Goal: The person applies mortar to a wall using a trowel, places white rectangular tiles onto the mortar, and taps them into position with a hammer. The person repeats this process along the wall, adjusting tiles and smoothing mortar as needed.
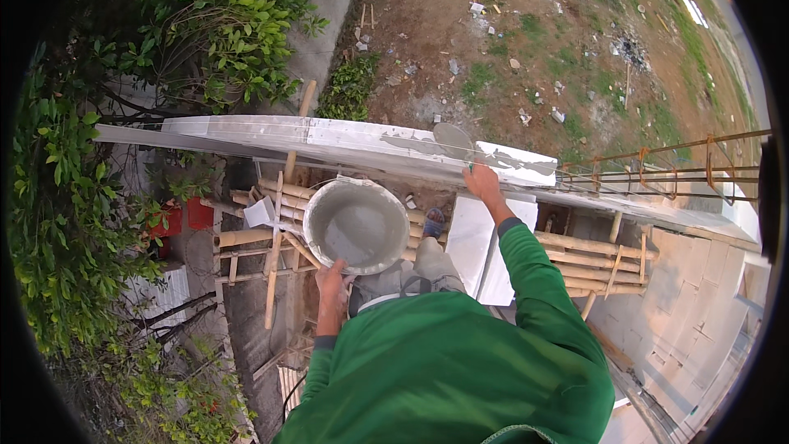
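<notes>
My left hand [333, 284] grips the near rim of a round bucket [352, 226] with grey mortar inside. My right hand [478, 181] holds a trowel [452, 138] by its handle, its mortar-coated blade over the top of a white block wall [345, 136]. Grey mortar streaks the wall top left of the blade; a white block [514, 164] with smeared mortar lies just right of it. A thin string runs along the wall top. Large white blocks [478, 242] rest on the bamboo scaffold below my right arm.
I stand on bamboo scaffolding [600, 270], with my sandalled foot [434, 223] visible. Leafy trees [74, 222] border the left. Rusty rebar [711, 166] sticks out at the right. Beyond and below the wall lies dirt ground [542, 49] with patchy grass and debris.
</notes>
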Available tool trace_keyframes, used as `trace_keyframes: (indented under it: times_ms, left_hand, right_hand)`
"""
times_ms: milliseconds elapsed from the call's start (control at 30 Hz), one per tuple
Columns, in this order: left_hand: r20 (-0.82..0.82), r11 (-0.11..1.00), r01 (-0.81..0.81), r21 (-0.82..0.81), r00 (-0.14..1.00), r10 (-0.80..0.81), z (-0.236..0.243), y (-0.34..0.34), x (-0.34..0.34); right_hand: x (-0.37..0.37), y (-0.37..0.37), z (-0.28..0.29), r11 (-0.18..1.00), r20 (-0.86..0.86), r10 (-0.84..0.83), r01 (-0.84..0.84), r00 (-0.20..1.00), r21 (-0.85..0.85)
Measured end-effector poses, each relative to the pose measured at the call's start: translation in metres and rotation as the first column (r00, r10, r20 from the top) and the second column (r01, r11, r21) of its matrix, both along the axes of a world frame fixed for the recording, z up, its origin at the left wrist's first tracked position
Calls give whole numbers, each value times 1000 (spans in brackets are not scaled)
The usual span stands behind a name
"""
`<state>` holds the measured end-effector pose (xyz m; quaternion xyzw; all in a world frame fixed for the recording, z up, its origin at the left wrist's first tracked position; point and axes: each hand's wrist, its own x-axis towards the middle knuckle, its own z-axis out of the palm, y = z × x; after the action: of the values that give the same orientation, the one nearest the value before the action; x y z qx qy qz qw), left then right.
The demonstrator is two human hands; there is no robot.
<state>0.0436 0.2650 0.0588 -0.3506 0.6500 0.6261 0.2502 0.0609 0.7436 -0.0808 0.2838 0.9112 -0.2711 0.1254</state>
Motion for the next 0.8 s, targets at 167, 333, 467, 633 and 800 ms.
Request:
trace_keyframes:
  times_ms: [167, 333, 467, 633, 800]
  left_hand:
    - [28, 998, -23, 61, 999, 21, -11, -14, 1]
    - [89, 995, -94, 36, 992, 90, -30, -40, -5]
    - [51, 992, -104, 69, 994, 100, -30, -49, -17]
    - [66, 988, -131, 85, 990, 126, -45, -79, -48]
    - [81, 976, -195, 94, 979, 188, -58, -98, -85]
  right_hand:
    - [-31, -52, -13, 997, -68, 4, -9, 998, -79]
    - [-74, -94, -6, 989, -69, 67, -75, 995, -130]
    - [-93, -121, -16, 988, -166, 16, -41, 986, -151]
    - [-109, -145, -20, 975, -139, -22, -10, 990, -222]
    - [-101, -182, -26, 973, -277, -149, 90, 949, -214]
